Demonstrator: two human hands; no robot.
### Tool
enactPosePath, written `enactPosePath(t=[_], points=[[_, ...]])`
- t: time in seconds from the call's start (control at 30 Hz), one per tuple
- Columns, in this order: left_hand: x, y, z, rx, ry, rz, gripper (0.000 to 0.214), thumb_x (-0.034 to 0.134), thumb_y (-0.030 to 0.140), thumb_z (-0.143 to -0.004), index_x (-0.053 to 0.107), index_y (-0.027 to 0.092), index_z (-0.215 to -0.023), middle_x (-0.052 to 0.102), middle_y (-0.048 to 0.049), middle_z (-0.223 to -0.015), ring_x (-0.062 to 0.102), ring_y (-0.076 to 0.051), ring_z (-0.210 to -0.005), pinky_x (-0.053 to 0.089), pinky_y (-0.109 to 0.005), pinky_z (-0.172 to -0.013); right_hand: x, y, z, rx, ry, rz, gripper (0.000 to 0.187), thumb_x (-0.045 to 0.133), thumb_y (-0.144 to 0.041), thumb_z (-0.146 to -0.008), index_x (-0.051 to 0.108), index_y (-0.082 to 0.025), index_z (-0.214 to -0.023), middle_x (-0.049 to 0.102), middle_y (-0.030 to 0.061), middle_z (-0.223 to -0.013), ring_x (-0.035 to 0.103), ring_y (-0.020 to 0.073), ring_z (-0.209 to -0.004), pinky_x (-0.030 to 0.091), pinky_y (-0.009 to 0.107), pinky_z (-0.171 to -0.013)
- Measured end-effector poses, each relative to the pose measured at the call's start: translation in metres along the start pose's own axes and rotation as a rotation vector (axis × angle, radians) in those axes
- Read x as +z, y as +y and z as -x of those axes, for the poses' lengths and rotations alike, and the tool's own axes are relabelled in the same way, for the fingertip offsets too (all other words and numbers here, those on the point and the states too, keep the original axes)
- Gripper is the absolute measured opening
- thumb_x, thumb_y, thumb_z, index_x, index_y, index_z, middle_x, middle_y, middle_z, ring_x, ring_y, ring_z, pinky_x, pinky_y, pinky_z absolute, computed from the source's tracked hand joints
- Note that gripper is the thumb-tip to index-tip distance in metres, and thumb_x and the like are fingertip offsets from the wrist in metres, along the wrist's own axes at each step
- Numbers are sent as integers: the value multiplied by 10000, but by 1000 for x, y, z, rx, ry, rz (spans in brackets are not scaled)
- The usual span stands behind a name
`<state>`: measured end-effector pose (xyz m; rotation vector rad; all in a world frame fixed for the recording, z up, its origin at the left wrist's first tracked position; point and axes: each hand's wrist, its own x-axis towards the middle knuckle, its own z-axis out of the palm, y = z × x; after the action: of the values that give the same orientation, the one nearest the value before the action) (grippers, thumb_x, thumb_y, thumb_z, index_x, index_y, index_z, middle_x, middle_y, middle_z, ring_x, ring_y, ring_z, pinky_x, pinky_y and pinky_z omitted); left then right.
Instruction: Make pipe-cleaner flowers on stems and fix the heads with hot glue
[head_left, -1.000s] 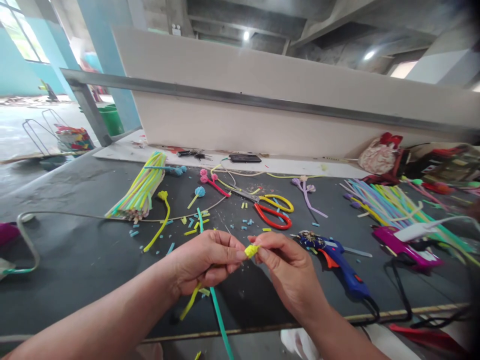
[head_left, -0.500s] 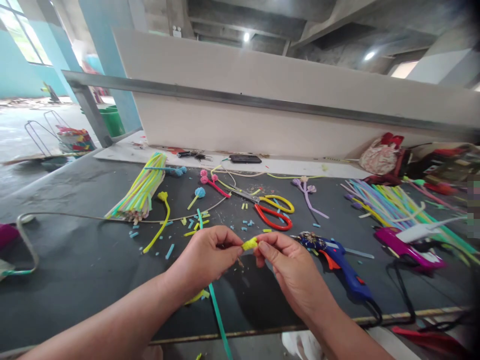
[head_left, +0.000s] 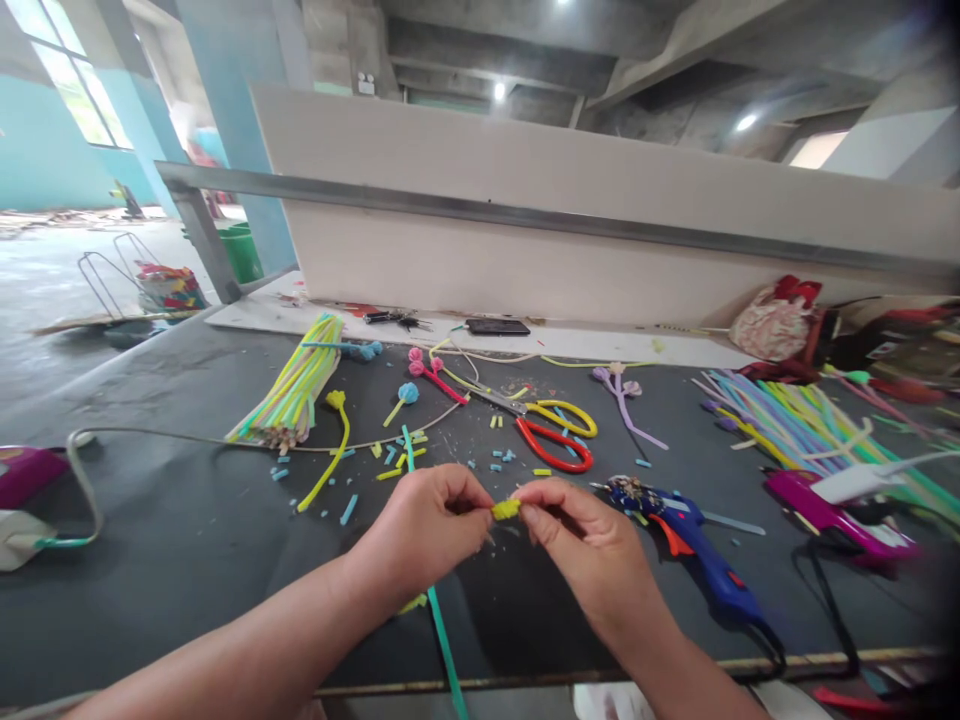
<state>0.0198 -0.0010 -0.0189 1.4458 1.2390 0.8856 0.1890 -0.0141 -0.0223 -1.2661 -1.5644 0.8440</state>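
My left hand (head_left: 431, 525) and my right hand (head_left: 581, 540) meet over the dark table (head_left: 172, 530), both pinching a small curled yellow tip (head_left: 506, 509) of a yellow straw. The straw's stem runs down through my left fist and shows beneath it (head_left: 411, 603). A green straw (head_left: 442, 640) lies under my left hand and runs off the table's near edge. Both hands have their fingers closed on the yellow piece.
Red and yellow scissors (head_left: 551, 435) lie just beyond my hands. A blue glue gun (head_left: 694, 540) rests to the right, a purple one (head_left: 832, 505) farther right. Straw bundles lie at left (head_left: 292, 385) and right (head_left: 795, 415). Cut straw bits (head_left: 397, 455) are scattered about.
My hands have stayed together on the yellow tip, shifting slightly. The camera view has moved a little, so everything sits slightly lower and to the right.
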Motion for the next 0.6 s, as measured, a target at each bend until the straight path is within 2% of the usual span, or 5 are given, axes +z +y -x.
enactPosePath(t=[0.07,0.17,0.3,0.47,0.6], points=[[0,1,-1,-55,-44,106,61,599,179,-671,601,152,-726,468,85,-458,366,-37,-331,238,-150,-327,-1,2,-1,45,-16,-53,75,642,-281,-757,698,-234,-773,644,-12,-704,562,142,-642,429,240,-588],[-2,3,-2,-133,-187,292,176,619,218,-698,602,146,-858,510,75,-498,361,-28,-295,204,-145,-295,-1,5,-2,109,0,-132,116,674,-335,-737,696,-226,-772,599,-25,-615,514,127,-564,403,233,-526],[-9,5,-1,-129,-305,472,190,648,310,-726,584,133,-703,562,24,-550,374,-12,-308,176,-137,-291,-3,3,-6,123,-16,-179,210,673,-407,-741,682,-217,-829,623,-13,-639,536,140,-571,432,254,-533],[-41,21,-5,-76,-237,499,218,688,321,-716,587,130,-694,554,29,-558,352,1,-308,165,-127,-277,-4,-10,-26,-42,8,54,339,513,-420,-846,632,-188,-1064,663,29,-786,555,143,-611,479,287,-607],[-77,41,-15,-14,-127,472,226,715,295,-709,583,118,-663,524,40,-527,370,4,-327,197,-105,-285,14,-10,-41,-93,-70,222,207,547,-263,-804,685,-193,-942,689,40,-806,603,179,-682,470,307,-641]])
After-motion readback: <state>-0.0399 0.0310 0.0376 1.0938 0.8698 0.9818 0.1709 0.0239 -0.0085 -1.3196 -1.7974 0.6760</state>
